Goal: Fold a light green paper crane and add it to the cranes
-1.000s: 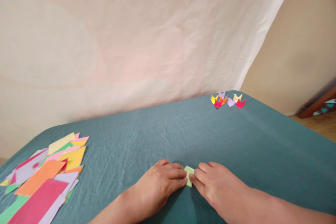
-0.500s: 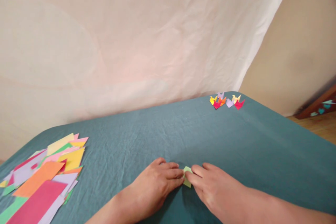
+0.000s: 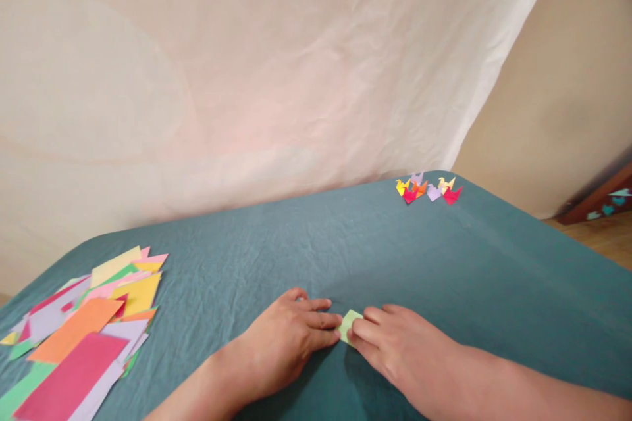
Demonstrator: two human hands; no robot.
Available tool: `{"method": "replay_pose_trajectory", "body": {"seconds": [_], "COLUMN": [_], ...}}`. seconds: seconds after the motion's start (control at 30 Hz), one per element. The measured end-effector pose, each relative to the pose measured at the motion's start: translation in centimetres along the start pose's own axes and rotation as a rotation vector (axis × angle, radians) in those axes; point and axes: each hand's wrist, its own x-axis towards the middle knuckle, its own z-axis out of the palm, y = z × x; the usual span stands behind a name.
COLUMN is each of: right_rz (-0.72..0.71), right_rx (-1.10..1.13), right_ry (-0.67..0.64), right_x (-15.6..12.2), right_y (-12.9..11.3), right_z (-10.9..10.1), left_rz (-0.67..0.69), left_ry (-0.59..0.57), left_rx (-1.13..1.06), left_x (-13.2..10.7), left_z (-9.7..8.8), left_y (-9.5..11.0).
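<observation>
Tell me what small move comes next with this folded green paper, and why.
Probably slide the right hand along the green paper to crease it while the left hand pins it: fingertips of both hands touch it, lying flat on the teal cloth.

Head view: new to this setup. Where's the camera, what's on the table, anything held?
No machine: a person's two bare hands, filmed by a camera worn on the head, looking forward and down. The left hand and right hand rest on a teal cloth, fingers pressing a small folded green paper between them; pinned down, not lifted. Loose coloured paper sheets lie at the left. Small folded paper figures cluster at the far right. A pale sheet hangs behind.
</observation>
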Motion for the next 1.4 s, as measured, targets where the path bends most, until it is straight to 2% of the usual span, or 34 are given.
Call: {"method": "replay_pose_trajectory", "body": {"seconds": [0.3, 0.47, 0.63, 0.7, 0.77, 0.8, 0.9, 0.97, 1.03, 1.2, 1.4], "right_rz": [0.050, 0.058, 0.072, 0.076, 0.089, 0.100, 0.183, 0.302, 0.363, 0.307, 0.261], "right_rx": [0.003, 0.038, 0.090, 0.129, 0.178, 0.212, 0.361, 0.458, 0.493, 0.522, 0.554], "right_ry": [-0.022, -0.026, -0.019, -0.023, -0.024, -0.025, 0.000, 0.061, 0.117, 0.116, 0.080], "right_x": [-0.1, -0.3, -0.2, -0.1, -0.1, 0.0, 0.1, 0.3, 0.4, 0.7, 0.8], "right_y": [0.2, 0.4, 0.4, 0.4, 0.4, 0.6, 1.4, 2.1, 2.6, 2.8, 2.6], "right_z": [-0.1, -0.5, -0.6, -0.7, -1.0, -1.2, -1.5, -1.5, -1.2, -0.7, -1.3], "left_rz": [-0.011, 0.011, -0.001, -0.016, -0.092, -0.119, -0.111, -0.086, -0.086, -0.108, -0.092], "left_ry": [-0.009, 0.043, 0.033, 0.087, 0.226, 0.259, 0.272, 0.252, 0.256, 0.289, 0.289], "left_rx": [0.058, 0.015, -0.071, -0.138, -0.191, -0.201, -0.178, -0.144, -0.118, -0.091, -0.063], "left_x": [-0.5, -0.5, -0.9, -0.9, -0.7, -0.6, 0.1, 0.4, 0.5, 0.5, 0.7], "left_z": [-0.3, -0.6, -0.2, 0.5, 1.2, 1.5, 2.1, 2.3, 2.6, 3.2, 3.4], "left_y": [0.4, 0.5, -0.3, -0.6, -0.6, -0.5, 0.3, 0.6, 0.7, 0.4, 0.5]}}
